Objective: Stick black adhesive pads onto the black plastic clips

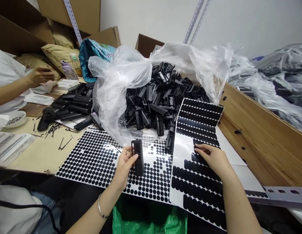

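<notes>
In my head view, the left hand (123,167) has its fingers closed around one black housing (139,162), thumb at its near side; the piece is upright, over the small-dot sheet (92,162) on the desk (41,159). The right hand (215,160) has thumb and forefinger nearly together, tips at a black row on the large-dot sheet (202,185); I cannot tell whether they grip a sticker. Count: one housing held, two dotted sheets by my hands, one bracelet (99,206) on the left wrist, one white bowl (22,121) at far left. Loose black parts (153,107), heaped beyond: too many to count.
</notes>
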Demonstrator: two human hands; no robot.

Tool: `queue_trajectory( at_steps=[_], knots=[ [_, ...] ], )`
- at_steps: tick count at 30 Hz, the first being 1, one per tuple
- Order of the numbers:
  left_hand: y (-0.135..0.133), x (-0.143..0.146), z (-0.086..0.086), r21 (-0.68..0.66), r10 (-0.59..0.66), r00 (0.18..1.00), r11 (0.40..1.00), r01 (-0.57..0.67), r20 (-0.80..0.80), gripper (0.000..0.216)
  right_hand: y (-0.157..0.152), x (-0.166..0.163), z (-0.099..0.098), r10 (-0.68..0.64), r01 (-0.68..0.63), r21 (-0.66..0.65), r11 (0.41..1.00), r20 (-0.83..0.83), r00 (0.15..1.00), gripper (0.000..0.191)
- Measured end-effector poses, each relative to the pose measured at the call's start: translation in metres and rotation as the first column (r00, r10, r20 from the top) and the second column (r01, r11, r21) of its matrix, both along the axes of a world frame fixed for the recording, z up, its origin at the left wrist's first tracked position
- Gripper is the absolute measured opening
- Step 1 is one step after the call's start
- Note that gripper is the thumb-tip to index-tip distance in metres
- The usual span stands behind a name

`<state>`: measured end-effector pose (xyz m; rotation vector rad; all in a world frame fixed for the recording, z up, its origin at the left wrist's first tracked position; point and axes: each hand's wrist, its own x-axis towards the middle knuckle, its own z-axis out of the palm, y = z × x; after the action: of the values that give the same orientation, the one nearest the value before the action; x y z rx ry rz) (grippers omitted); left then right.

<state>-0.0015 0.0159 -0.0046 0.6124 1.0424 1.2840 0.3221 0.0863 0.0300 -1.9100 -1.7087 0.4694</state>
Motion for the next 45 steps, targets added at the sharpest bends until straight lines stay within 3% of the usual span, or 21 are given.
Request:
queue_trajectory(
  at_steps=[5, 12, 14, 18, 21, 23, 25, 29, 32, 37, 45],
  knots=[
    [-0.002, 0.001, -0.002, -0.027, -0.019, 1.000, 0.999, 0.020, 0.014, 0.040, -0.003, -0.006, 0.003, -0.010, 0.010, -0.010, 1.000, -0.032, 0.999, 0.022],
    [-0.006, -0.002, 0.001, -0.074, -0.095, 0.995, 0.993, 0.093, -0.029, 0.040, -0.007, -0.011, 0.000, -0.060, 0.053, -0.077, 0.996, -0.098, 0.993, 0.018],
    [-0.007, -0.001, 0.001, -0.060, -0.123, 0.991, 0.991, 0.120, -0.048, 0.037, -0.010, -0.012, 0.001, -0.061, 0.054, -0.044, 0.998, -0.158, 0.986, 0.018],
    [-0.003, 0.005, -0.008, -0.014, -0.163, 0.982, 0.987, 0.162, -0.097, 0.037, -0.022, -0.026, 0.013, -0.056, 0.122, 0.146, 0.982, -0.392, 0.918, 0.016],
    [0.001, 0.009, -0.015, 0.004, -0.167, 0.981, 0.986, 0.168, -0.096, 0.041, -0.035, -0.056, 0.021, 0.140, -0.012, 0.208, 0.978, -0.613, 0.778, 0.016],
    [0.002, 0.011, -0.017, 0.015, -0.169, 0.982, 0.985, 0.171, -0.086, 0.041, -0.044, -0.082, 0.020, 0.243, -0.213, 0.131, 0.968, -0.692, 0.680, 0.017],
    [0.001, 0.012, -0.016, 0.045, -0.196, 0.977, 0.979, 0.200, -0.080, 0.039, -0.050, -0.106, 0.015, 0.280, -0.391, 0.007, 0.920, -0.712, 0.645, 0.019],
    [-0.001, 0.009, -0.007, 0.066, -0.287, 0.953, 0.954, 0.294, -0.097, 0.029, -0.054, -0.128, 0.010, 0.318, -0.532, -0.049, 0.845, -0.754, 0.575, 0.016],
    [-0.003, 0.006, -0.003, 0.051, -0.310, 0.943, 0.947, 0.318, -0.125, 0.026, -0.054, -0.128, 0.011, 0.329, -0.568, -0.035, 0.823, -0.785, 0.525, 0.015],
    [-0.002, 0.007, -0.005, 0.020, -0.287, 0.946, 0.956, 0.293, -0.150, 0.028, -0.055, -0.126, 0.009, 0.285, -0.539, -0.034, 0.842, -0.820, 0.496, 0.016],
    [-0.001, 0.006, -0.004, -0.021, -0.313, 0.932, 0.949, 0.315, -0.182, 0.029, -0.058, -0.133, 0.007, 0.318, -0.516, -0.017, 0.856, -0.771, 0.552, 0.011]
  ],
)
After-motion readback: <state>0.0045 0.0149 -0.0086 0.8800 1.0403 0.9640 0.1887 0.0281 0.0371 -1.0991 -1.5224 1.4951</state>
